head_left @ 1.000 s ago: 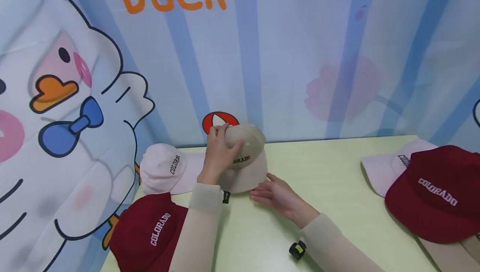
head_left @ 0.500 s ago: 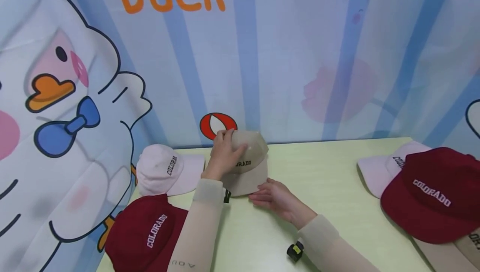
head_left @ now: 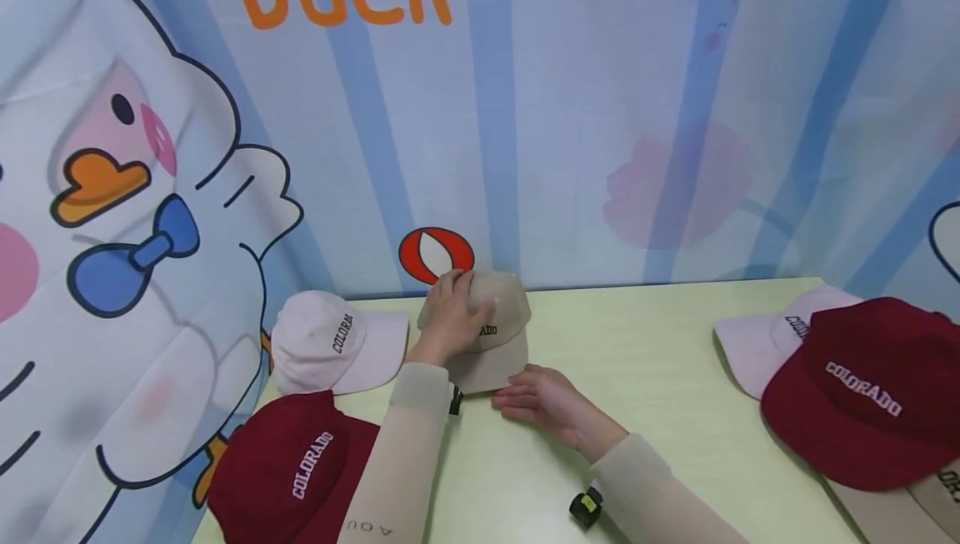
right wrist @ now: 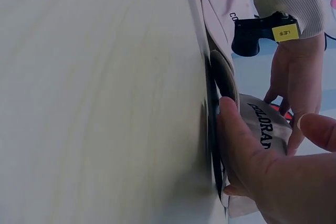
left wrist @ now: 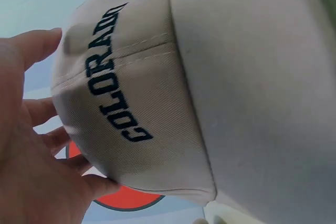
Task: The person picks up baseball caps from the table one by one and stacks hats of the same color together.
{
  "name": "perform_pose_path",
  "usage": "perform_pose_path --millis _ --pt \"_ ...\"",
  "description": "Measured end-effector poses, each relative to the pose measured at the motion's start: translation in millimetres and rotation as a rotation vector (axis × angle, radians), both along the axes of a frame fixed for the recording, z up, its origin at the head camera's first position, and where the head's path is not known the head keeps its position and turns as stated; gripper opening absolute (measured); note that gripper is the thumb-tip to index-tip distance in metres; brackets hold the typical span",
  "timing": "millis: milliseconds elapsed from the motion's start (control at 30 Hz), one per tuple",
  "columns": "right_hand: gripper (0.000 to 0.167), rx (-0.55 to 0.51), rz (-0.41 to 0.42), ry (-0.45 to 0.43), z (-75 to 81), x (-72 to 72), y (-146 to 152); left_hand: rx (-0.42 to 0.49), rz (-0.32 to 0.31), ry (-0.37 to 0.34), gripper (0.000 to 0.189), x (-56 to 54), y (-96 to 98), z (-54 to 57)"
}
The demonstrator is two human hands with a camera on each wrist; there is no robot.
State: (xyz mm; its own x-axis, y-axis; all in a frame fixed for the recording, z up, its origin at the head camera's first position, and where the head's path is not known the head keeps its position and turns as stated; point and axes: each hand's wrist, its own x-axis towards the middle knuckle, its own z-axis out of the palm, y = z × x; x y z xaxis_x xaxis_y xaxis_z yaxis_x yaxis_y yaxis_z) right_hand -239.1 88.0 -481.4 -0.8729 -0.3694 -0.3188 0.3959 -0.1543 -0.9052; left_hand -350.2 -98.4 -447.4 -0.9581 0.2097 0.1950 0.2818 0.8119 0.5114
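A beige baseball cap (head_left: 506,298) with dark COLORADO lettering sits near the back edge of the table, its brim facing me. My left hand (head_left: 448,323) holds it by the crown from above, thumb across the front and fingers over the top and side. In the left wrist view those fingertips lie along the crown (left wrist: 136,87), beside the lettering. My right hand (head_left: 555,411) is at the brim's front right edge, its fingers loosely extended. From the right wrist, the brim edge shows close over the table, with the right fingertips right at it.
Left of the beige cap lies a white cap (head_left: 318,340), with a dark red cap (head_left: 270,469) nearer me. At the right, another dark red cap (head_left: 870,394) overlaps a white cap (head_left: 753,352) and a beige cap (head_left: 885,511). A printed duck curtain (head_left: 570,111) hangs behind the table (head_left: 660,377).
The beige cap has come down toward the table and slightly left, with my left hand on its crown. My right hand has moved slightly down and left alongside the brim.
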Motion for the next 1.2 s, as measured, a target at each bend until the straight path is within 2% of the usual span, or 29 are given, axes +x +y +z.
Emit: perform_pose_path --millis 300,567,767,900,1000,1100,1200 --pt "0.054 0.020 -0.009 0.012 0.4 -2.0 -0.9 -0.084 -0.012 -0.005 0.076 0.3 2.7 -7.3" --pt "0.061 0.011 0.038 0.030 -2.2 -3.0 -0.7 -0.137 0.038 -0.025 0.076 1.5 6.4 -11.5" --pt "0.057 0.009 0.040 0.031 -4.6 -2.3 1.0 -0.116 0.071 -0.022 0.074 5.4 11.4 -11.9" --pt "0.059 0.009 0.044 0.043 -5.1 0.9 3.7 -0.130 0.094 -0.007 0.076 11.4 18.3 -7.9" --pt "0.066 0.004 0.031 0.058 -3.2 5.0 7.6 -0.161 0.089 0.006 0.079 16.8 27.6 -0.4" --pt "0.070 0.018 0.004 0.077 0.5 10.2 15.1 -0.161 0.062 0.015 0.081 23.6 40.7 8.8" --pt "0.068 0.071 -0.020 0.109 6.1 14.5 28.0 -0.108 0.028 0.006 0.083 34.0 56.2 19.0"
